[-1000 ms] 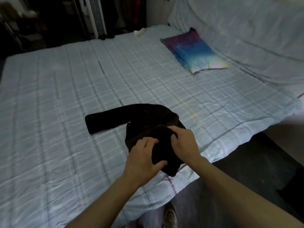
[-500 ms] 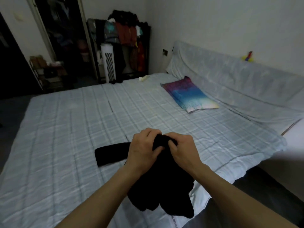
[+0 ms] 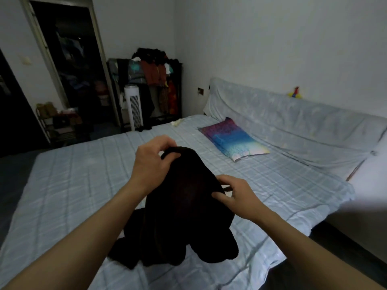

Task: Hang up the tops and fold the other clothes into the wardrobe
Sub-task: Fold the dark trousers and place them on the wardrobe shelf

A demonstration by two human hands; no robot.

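A dark, long-sleeved top (image 3: 180, 218) hangs in front of me above the bed (image 3: 69, 185), its lower folds drooping onto the sheet. My left hand (image 3: 152, 164) pinches its upper edge at the far side. My right hand (image 3: 234, 195) grips the edge nearer to me on the right. Both hands hold the cloth up off the plaid sheet. An open clothes rack (image 3: 150, 86) full of hung garments stands against the far wall.
A multicoloured pillow (image 3: 232, 139) lies on the bed's right side below the covered headboard (image 3: 293, 114). A white tower fan (image 3: 135, 109) stands by the rack. A dark doorway (image 3: 71, 65) and a small cluttered shelf (image 3: 56, 120) are at the far left. Dark floor borders the bed's near right corner.
Both hands lifted the dark top off the bed and moved apart along its edge. The sleeve that lay stretched left now hangs with the rest. My view has tilted up.
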